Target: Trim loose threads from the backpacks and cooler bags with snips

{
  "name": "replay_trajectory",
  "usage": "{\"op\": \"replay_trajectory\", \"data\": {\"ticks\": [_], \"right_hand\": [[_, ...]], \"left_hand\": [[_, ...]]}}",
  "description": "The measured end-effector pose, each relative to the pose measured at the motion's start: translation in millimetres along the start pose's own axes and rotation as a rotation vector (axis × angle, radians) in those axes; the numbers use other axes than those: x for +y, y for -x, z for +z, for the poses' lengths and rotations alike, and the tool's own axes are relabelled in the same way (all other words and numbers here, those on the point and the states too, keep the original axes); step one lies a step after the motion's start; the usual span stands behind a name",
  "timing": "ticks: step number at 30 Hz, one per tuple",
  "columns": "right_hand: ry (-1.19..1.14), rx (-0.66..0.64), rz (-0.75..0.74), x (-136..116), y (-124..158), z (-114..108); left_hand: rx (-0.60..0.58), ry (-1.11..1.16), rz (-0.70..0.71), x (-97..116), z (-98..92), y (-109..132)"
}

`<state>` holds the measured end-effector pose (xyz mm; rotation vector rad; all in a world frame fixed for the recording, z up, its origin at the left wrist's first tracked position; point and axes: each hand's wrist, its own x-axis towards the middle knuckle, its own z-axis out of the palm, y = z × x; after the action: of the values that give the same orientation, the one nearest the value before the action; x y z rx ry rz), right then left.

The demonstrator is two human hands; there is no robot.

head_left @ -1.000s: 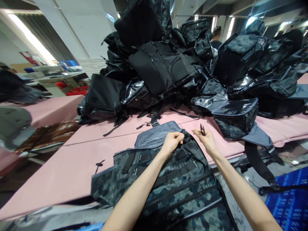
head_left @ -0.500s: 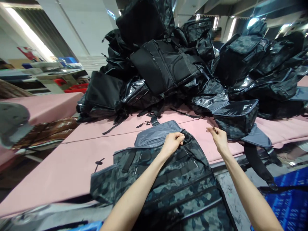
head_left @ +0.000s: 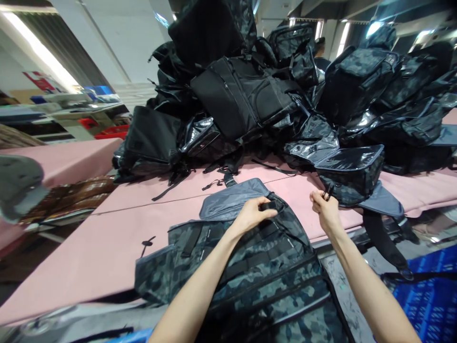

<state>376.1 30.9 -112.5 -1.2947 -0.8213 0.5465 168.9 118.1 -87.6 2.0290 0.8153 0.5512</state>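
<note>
A dark camouflage backpack (head_left: 257, 281) lies in front of me over the table's near edge, rows of black webbing across it and a grey flap (head_left: 232, 197) spread beyond its top. At its upper edge, my left hand (head_left: 252, 215) has thumb and fingers on either side of a short black webbing strap (head_left: 270, 206), in a loose pinch. Off to the right, above the pink tabletop, my right hand (head_left: 326, 209) is closed with small dark pieces (head_left: 325, 195) sticking out of its fingertips; their exact kind is too small to tell.
A high heap of black and camouflage backpacks (head_left: 246, 100) fills the table's far side. One open bag (head_left: 352, 176) stands just beyond my right hand. Blue patterned material (head_left: 428, 295) is at lower right, a chair (head_left: 21, 186) at left. A person (head_left: 321, 52) shows far behind.
My left thumb has spread away from the fingers, showing the black strap between them. My right hand has turned slightly, and dark pieces now show more clearly at its fingertips.
</note>
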Motion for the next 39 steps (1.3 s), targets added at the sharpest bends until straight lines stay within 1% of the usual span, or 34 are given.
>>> {"op": "replay_trajectory", "data": {"ticks": [2,4,5,7,10,11,12,13,15,17,19,20,22,23,24,25,28,29,30,31,32,33,35,36,37,39], "right_hand": [[0.111,-0.013,0.007,3.3,4.2,-10.0],[0.222,-0.057,-0.008,5.0,10.7,-11.4],[0.259,-0.09,-0.032,4.9,13.9,-9.1],[0.304,-0.18,-0.103,2.5,19.2,0.6],[0.449,-0.349,-0.208,-3.1,24.2,22.0],[0.488,-0.392,-0.231,-4.4,24.9,28.7],[0.5,-0.403,-0.243,-4.9,24.8,34.0],[0.489,-0.378,-0.241,-4.6,23.8,37.0],[0.432,-0.251,-0.206,-2.2,18.1,33.4],[0.408,-0.08,-0.157,0.7,8.7,16.0],[0.448,0.038,-0.135,2.0,-0.7,-10.1],[0.513,0.1,-0.136,1.9,-3.7,-23.0],[0.738,0.227,-0.166,0.7,-4.6,-41.4],[0.848,0.254,-0.197,0.3,-2.3,-44.6],[0.917,0.234,-0.238,0.2,1.4,-43.2],[0.92,0.159,-0.28,0.3,6.2,-37.5],[0.662,-0.221,-0.349,0.5,20.8,-3.2],[0.586,-0.318,-0.349,-0.1,24.0,9.5],[0.526,-0.389,-0.339,-1.2,25.8,20.5],[0.471,-0.426,-0.317,-2.6,26.1,28.9],[0.403,-0.425,-0.267,-3.9,25.1,34.1],[0.325,-0.395,-0.2,-5.0,23.1,35.9],[0.181,-0.281,-0.05,-6.0,18.0,31.0],[0.149,-0.228,0.01,-6.0,16.1,25.8],[0.16,-0.206,0.044,-5.9,15.4,19.9],[0.309,-0.227,0.027,-6.3,18.8,9.1]], "left_hand": [[-0.049,-0.167,-0.006,-0.6,1.3,-0.2],[-0.079,-0.293,-0.019,-0.7,4.3,-1.5],[-0.092,-0.304,-0.03,-1.1,5.8,-2.4],[-0.113,-0.237,-0.045,-2.7,8.1,-4.2],[-0.118,-0.14,-0.022,-6.3,8.7,-5.7],[-0.114,-0.134,-0.01,-7.3,8.4,-5.7],[-0.114,-0.131,0.002,-8.0,8.0,-5.6],[-0.114,-0.13,0.009,-8.4,7.6,-5.3],[-0.115,-0.121,0.011,-8.8,6.9,-4.5],[-0.117,-0.103,0.003,-8.8,6.7,-3.8],[-0.117,-0.089,0.002,-8.8,7.0,-3.6],[-0.116,-0.082,0.005,-8.7,7.3,-3.7],[-0.11,-0.069,0.013,-8.6,8.1,-4.2],[-0.106,-0.063,0.015,-8.6,8.5,-4.4],[-0.102,-0.058,0.017,-8.5,8.8,-4.6],[-0.1,-0.055,0.022,-8.4,9.1,-4.7],[-0.087,-0.061,0.053,-8.2,10.0,-4.3],[-0.079,-0.073,0.067,-8.0,10.4,-4.0],[-0.069,-0.088,0.078,-7.8,10.7,-3.6],[-0.057,-0.103,0.087,-7.5,11.1,-3.2],[-0.045,-0.115,0.094,-7.1,11.6,-2.7],[-0.036,-0.119,0.099,-6.6,12.0,-2.3],[-0.025,-0.107,0.103,-5.6,12.6,-1.5],[-0.021,-0.097,0.1,-5.2,12.8,-1.2],[-0.021,-0.092,0.097,-4.9,12.9,-1.1],[-0.021,-0.089,0.088,-4.5,12.9,-1.0]]}}
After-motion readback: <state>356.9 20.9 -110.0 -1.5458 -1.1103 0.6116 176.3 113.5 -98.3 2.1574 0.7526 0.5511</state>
